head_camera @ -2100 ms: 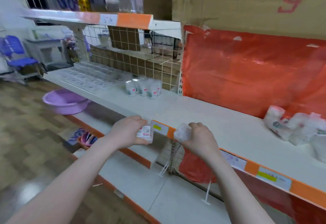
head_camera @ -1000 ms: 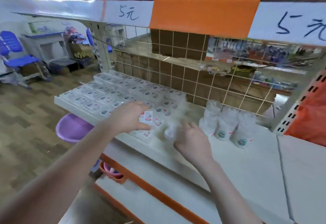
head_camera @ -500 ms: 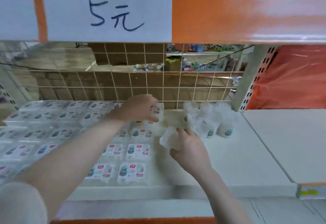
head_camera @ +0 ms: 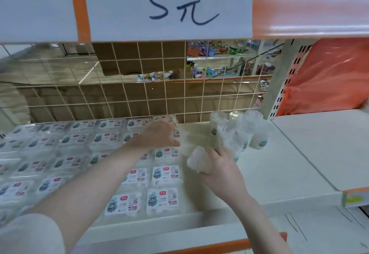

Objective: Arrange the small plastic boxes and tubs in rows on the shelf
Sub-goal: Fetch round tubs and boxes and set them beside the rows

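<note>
Left hand over back-row boxes, grip unclear to me. Right hand grasping tub mid-shelf. Risk: knocking neighbouring tubs, misaligning rows.

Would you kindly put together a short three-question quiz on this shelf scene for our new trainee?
1. True or false: the right hand grips a clear tub.
2. Where is the left hand? A) over the flat boxes near the wire grid B) on the sign
3. Fill in: the upright tubs stand to the ___ of the boxes.

Key: 1 true; 2 A; 3 right
</note>
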Action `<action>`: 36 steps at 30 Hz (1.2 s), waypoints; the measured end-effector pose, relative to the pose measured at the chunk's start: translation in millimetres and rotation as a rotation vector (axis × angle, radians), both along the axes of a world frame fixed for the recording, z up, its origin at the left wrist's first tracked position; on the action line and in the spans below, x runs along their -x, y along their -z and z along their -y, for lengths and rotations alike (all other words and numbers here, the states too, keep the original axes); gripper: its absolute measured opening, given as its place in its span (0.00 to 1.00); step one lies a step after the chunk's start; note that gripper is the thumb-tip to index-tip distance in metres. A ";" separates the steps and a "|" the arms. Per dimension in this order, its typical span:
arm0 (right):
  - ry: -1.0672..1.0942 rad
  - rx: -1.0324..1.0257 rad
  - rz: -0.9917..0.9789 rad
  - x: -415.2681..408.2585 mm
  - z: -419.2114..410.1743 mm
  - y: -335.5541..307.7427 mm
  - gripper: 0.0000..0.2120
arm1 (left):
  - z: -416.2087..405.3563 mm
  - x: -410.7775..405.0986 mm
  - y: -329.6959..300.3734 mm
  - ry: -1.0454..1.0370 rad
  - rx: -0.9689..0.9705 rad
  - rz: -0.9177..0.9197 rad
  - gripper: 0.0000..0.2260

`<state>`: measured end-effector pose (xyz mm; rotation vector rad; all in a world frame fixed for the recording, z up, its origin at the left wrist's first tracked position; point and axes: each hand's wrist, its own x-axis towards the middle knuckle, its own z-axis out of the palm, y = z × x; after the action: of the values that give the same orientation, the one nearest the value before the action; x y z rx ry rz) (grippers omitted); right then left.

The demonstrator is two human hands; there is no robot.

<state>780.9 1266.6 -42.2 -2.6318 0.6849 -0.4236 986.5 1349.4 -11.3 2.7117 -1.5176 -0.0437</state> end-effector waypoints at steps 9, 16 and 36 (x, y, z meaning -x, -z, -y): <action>-0.062 0.042 0.008 -9.0 -7.4 1.8 0.23 | -19.2 -3.8 4.2 0.026 0.117 -0.055 0.25; -0.052 0.015 0.012 -4.8 -5.9 1.8 0.25 | -22.2 -1.7 6.2 0.040 0.127 -0.050 0.24; 0.128 -0.063 -0.007 34.1 -34.3 2.1 0.27 | -27.0 2.5 18.2 0.053 0.201 -0.045 0.21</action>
<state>746.8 1300.9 -44.4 -2.5404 0.8584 -0.4227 983.9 1376.5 -29.5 2.4982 -1.4936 0.0442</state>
